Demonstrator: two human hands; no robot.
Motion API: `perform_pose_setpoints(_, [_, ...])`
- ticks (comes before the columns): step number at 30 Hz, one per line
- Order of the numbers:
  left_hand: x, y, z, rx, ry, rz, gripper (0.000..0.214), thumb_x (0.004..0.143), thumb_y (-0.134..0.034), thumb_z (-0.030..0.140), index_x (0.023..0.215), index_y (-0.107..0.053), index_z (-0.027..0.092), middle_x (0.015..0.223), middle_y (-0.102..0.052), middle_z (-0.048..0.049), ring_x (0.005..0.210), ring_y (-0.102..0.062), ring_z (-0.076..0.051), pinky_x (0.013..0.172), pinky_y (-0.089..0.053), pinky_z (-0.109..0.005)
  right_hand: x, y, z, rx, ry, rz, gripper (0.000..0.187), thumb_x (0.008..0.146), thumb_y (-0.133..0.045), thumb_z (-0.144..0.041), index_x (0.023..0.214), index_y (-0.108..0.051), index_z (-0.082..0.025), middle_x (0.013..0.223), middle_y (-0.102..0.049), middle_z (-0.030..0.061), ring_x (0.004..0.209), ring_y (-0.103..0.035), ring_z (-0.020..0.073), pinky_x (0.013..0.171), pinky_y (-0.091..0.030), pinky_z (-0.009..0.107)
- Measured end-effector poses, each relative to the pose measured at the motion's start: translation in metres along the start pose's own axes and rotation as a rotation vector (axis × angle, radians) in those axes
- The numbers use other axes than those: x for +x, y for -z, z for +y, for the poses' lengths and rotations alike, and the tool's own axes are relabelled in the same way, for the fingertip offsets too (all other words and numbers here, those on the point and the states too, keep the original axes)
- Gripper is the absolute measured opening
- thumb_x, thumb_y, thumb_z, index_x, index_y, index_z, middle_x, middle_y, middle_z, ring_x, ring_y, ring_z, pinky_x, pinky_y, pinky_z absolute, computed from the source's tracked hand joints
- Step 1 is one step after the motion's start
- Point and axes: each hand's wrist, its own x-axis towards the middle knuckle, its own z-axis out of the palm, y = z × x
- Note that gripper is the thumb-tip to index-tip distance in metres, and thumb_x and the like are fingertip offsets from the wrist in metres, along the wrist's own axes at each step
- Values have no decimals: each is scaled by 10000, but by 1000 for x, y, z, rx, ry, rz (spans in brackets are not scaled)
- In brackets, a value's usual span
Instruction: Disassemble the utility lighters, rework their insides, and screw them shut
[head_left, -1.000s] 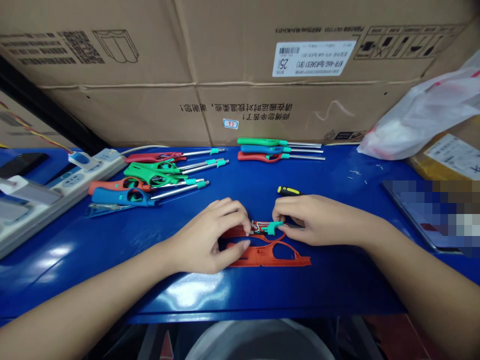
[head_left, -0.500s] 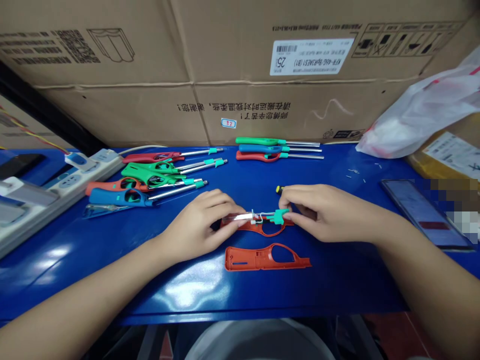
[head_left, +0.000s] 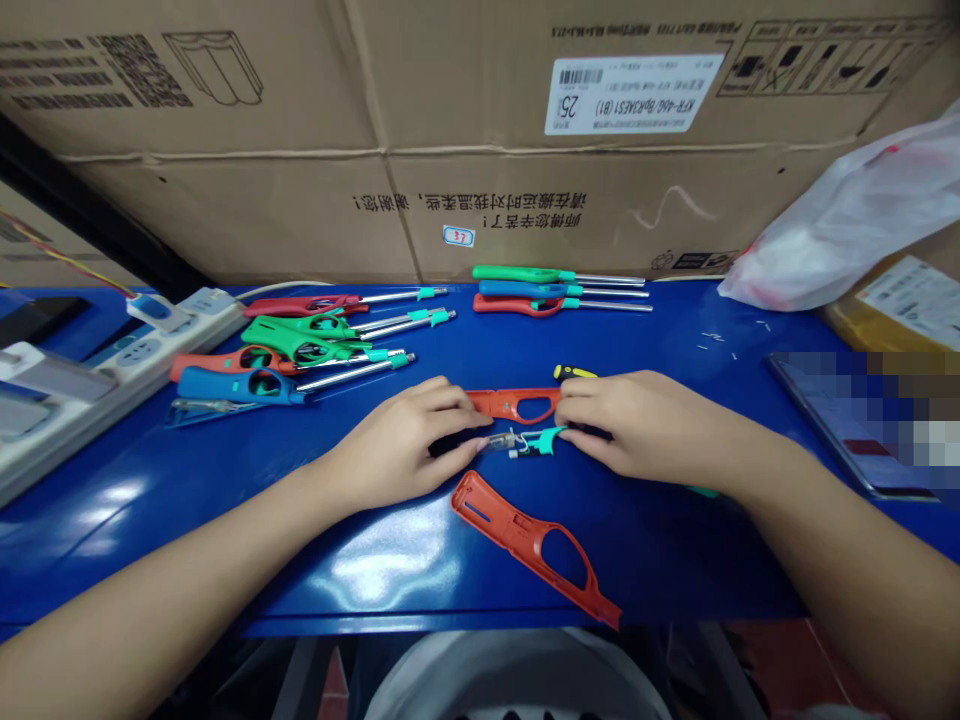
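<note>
The lighter's inner parts [head_left: 540, 444], a clear fuel tank joined by a thin tube to a teal trigger piece, lie low over the blue table between my hands. My left hand [head_left: 409, 440] pinches the tank end with thumb and fingertips. At the trigger end, the closed fingers of my right hand [head_left: 626, 425] hold the teal piece, partly hiding it. Just beyond is one orange shell half [head_left: 504, 403] of a lighter, its ends touching or behind the fingers of both hands. Nearer to me, the other orange shell half [head_left: 525, 540] rests aslant, hollow side up.
Several gas lighters [head_left: 300, 340] are spread at the left beside a power strip [head_left: 142, 350]. Three more lighters [head_left: 517, 288] lie by the cardboard box [head_left: 300, 200]. A yellow-black screwdriver [head_left: 574, 372] is behind my right hand. A phone [head_left: 840, 430] and plastic bag [head_left: 847, 230] are at the right.
The inner parts have come away from over the far shell half, which now lies farther from me. The near shell half has swung aslant, its narrow end toward me.
</note>
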Motion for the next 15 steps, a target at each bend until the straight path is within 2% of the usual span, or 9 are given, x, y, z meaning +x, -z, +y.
perform_pose_setpoints(3, [0, 0, -2, 43, 24, 34, 281, 1029, -556, 276, 1205, -735, 150, 1082, -732, -104, 976, -635, -229, 877, -540, -387, -1, 3, 4, 24, -11, 21, 158, 984, -550, -237, 936, -700, -234, 1004, -735, 25, 845, -672, 204, 685, -399, 315])
perform_pose_setpoints(7, [0, 1, -1, 77, 14, 60, 261, 1021, -570, 275, 1196, -733, 171, 1075, -731, -94, 945, -620, -223, 854, -518, -386, -4, 12, 5, 147, 13, -70, 118, 966, -608, -314, 901, -691, -260, 920, -724, -15, 821, -655, 179, 668, -387, 294])
perform_pose_setpoints(11, [0, 5, 5, 22, -80, 97, 160, 978, -648, 275, 1069, -736, 177, 986, -728, -70, 883, -602, -200, 808, -489, -348, -11, 20, 9, 147, -95, -163, 210, 897, -683, -449, 842, -644, -250, 862, -683, -12, 712, -587, 168, 607, -351, 286])
perform_pose_setpoints(13, [-2, 6, 8, -13, -169, 51, 170, 935, -710, 321, 1021, -719, 174, 952, -718, -61, 858, -605, -193, 794, -479, -340, -15, 21, 14, 130, -158, -196, 205, 886, -675, -436, 819, -633, -247, 861, -676, -4, 701, -571, 169, 606, -349, 287])
perform_pose_setpoints(15, [-3, 7, 11, -32, -250, -37, 265, 882, -762, 414, 971, -701, 172, 908, -702, -54, 816, -609, -190, 763, -465, -338, -17, 20, 19, 120, -200, -226, 123, 881, -644, -360, 825, -638, -250, 865, -677, 0, 688, -562, 167, 614, -353, 288])
